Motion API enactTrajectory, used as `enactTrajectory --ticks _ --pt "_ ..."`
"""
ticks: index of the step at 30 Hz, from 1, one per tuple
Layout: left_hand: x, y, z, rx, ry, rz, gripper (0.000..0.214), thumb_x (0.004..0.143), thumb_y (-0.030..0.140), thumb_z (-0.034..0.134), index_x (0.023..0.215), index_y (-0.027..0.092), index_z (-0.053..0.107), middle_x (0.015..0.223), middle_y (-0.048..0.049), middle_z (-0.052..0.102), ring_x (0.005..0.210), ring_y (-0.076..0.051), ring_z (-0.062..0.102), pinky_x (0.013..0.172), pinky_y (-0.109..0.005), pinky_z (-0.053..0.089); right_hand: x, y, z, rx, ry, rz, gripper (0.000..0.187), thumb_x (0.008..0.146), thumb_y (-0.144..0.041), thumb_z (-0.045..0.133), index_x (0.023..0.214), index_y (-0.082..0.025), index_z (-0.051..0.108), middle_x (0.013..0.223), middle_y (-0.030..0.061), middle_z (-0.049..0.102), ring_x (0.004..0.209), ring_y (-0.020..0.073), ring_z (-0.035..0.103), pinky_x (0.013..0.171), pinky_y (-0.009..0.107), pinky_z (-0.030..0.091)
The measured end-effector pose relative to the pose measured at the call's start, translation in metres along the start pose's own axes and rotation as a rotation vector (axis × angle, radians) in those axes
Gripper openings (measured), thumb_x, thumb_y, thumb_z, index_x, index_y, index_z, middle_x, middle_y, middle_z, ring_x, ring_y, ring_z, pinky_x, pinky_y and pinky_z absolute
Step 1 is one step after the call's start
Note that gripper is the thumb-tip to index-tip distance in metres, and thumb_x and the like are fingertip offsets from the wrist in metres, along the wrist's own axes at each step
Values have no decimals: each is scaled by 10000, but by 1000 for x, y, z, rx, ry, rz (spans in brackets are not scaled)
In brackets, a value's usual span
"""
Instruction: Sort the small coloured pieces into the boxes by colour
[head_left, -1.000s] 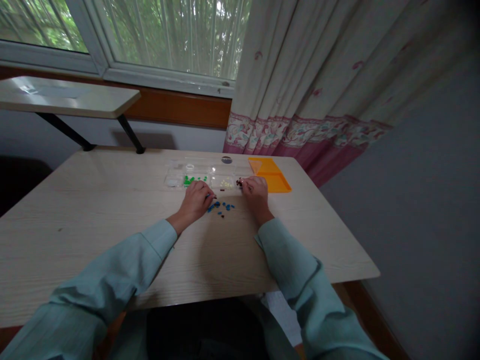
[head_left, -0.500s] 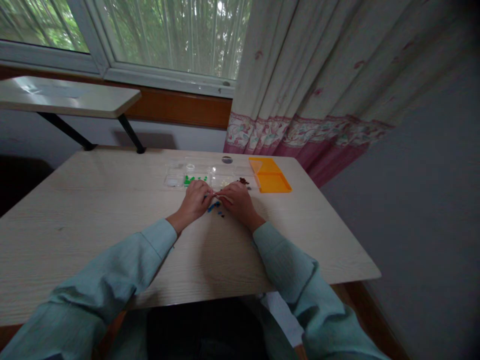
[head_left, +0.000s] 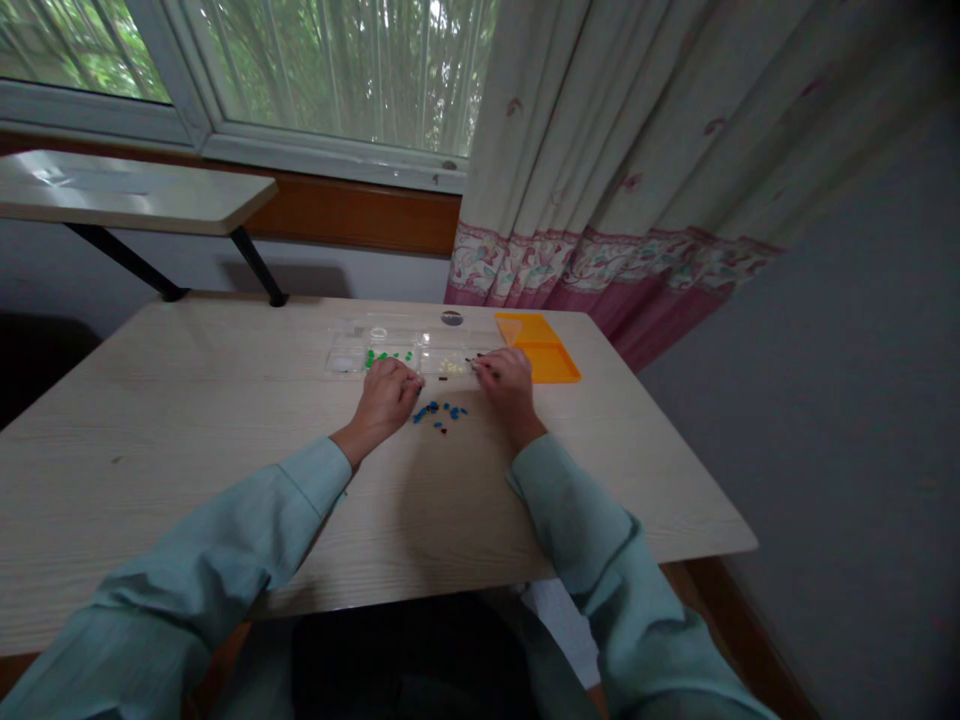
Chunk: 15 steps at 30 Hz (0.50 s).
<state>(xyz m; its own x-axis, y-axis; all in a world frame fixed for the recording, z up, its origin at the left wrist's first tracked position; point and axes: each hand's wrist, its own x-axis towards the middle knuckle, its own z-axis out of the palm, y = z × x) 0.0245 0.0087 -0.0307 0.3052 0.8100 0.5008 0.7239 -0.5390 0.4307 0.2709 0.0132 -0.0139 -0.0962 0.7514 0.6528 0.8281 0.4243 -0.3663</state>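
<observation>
My left hand [head_left: 385, 400] rests at the near edge of a clear divided box [head_left: 420, 362], thumb and fingers pinched together; whatever lies between them is too small to name. Over the box's right end, my right hand [head_left: 511, 388] is closed too, its fingertips at some small dark pieces; I cannot make out what they grip. Small green pieces [head_left: 370, 360] lie in a compartment behind my left hand. Pale yellow pieces [head_left: 451, 368] sit in the compartment left of my right fingertips. Between the hands, several small blue pieces [head_left: 433, 407] are scattered on the tabletop.
An open orange case [head_left: 555, 362] lies right of the clear box. A dark round object [head_left: 451, 318] is behind the box. On the left, a raised shelf [head_left: 135, 195] stands on black legs above the wooden table [head_left: 225, 430]. A curtain [head_left: 592, 200] hangs behind the right side.
My hands were together at the fingertips. Now my right hand has moved right to the box's right end, uncovering more blue pieces and the pale ones. My left hand stays nearly in place.
</observation>
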Motion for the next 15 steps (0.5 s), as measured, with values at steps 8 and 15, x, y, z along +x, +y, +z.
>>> enactTrajectory --ticks 8,15 --pt "0 2 -3 28 -19 -22 287 971 299 421 921 175 676 945 -90 618 969 -249 513 925 -442 395 -2 32 -1 -99 126 238 266 916 -356 543 878 -198 753 921 80 717 957 246 557 910 407 383" --pt "-1 5 -4 67 -6 -68 254 957 302 451 911 172 664 945 -103 614 969 -265 515 922 -458 405 -3 27 1 -83 102 241 314 941 -363 487 915 -198 752 967 88 721 965 244 559 907 408 387"
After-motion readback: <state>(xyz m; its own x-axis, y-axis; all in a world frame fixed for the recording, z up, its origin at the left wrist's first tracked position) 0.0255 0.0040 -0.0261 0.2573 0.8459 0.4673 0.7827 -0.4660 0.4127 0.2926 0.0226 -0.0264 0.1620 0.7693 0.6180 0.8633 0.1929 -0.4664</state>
